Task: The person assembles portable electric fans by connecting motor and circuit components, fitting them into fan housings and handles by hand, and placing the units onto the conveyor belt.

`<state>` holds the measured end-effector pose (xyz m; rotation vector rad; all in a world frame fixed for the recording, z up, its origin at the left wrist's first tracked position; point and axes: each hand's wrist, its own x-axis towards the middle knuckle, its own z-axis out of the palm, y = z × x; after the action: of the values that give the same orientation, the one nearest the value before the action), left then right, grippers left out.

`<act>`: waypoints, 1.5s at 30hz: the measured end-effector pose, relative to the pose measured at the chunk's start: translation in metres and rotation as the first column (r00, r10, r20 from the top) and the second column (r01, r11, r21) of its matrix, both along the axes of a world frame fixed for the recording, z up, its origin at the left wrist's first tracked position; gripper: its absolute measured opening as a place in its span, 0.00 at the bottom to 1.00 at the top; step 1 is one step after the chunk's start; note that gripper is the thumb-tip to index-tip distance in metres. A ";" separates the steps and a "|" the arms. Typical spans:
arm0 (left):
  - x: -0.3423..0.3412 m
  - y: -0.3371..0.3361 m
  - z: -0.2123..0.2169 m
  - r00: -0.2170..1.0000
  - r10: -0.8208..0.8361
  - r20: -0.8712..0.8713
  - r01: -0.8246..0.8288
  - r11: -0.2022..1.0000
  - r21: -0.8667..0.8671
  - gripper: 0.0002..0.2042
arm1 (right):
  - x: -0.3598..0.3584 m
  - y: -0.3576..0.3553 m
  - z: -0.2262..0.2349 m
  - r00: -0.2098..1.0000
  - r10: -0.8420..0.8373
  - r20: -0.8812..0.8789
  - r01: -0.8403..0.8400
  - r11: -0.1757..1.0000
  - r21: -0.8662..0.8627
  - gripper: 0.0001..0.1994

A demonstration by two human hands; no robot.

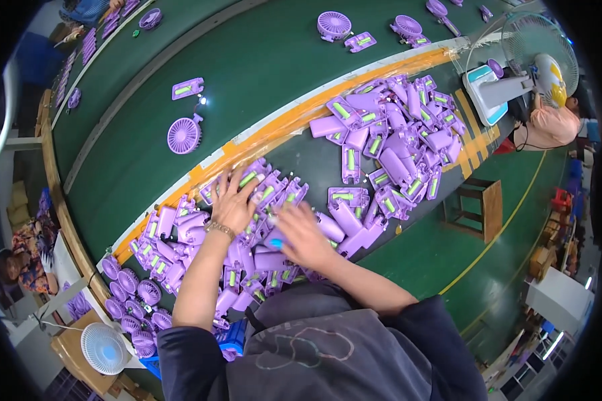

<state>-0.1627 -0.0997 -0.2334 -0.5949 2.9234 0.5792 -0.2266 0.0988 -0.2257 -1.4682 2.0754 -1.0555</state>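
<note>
My left hand (pixel 233 210) rests with its fingers spread on purple fan handle shells (pixel 271 194), several of them with a green cylindrical battery inside. Close to its right, my right hand (pixel 306 235) reaches over the same pile, its fingers smeared by motion. Something bright blue (pixel 275 244) shows at that hand's thumb side; what it is I cannot make out. Whether the right hand grips a shell is hidden by the blur. Loose purple shells (pixel 194 230) lie heaped left of my left forearm.
A larger heap of purple shells (pixel 398 134) lies right of my hands. Round fan heads (pixel 137 294) gather at lower left. Beyond the orange-taped edge (pixel 274 134), a fan head (pixel 184 136) lies on the green belt (pixel 247 80). A desk fan (pixel 491 93) stands far right, near another person (pixel 548 127).
</note>
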 end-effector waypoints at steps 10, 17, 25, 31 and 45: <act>0.074 0.161 -0.008 0.760 -0.649 -0.014 0.648 0.758 0.072 0.22 | 0.020 0.115 -0.045 0.635 -0.747 -0.196 0.772 0.624 0.123 0.31; 0.068 0.130 -0.006 0.839 -0.529 0.127 0.538 0.841 -0.055 0.26 | 0.015 0.047 -0.028 0.714 -0.667 -0.212 0.700 0.689 0.190 0.29; 0.006 0.146 0.046 0.952 -0.299 0.066 0.303 0.951 -0.065 0.24 | -0.096 0.179 -0.001 0.714 -0.693 -0.099 0.693 0.720 -0.036 0.30; -0.261 0.122 0.017 0.922 0.034 -0.386 -0.073 0.994 -0.087 0.22 | -0.172 0.207 -0.019 0.619 -0.759 -0.201 0.782 0.572 0.249 0.33; -0.219 0.128 -0.009 0.992 0.041 0.122 -0.017 0.982 -0.188 0.18 | -0.127 0.172 -0.029 0.883 -0.461 0.088 0.419 0.859 0.294 0.27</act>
<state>-0.3820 0.0280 -0.2427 -0.6692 2.8727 0.2609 -0.3535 0.2706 -0.2552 -0.7669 2.3864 -0.9560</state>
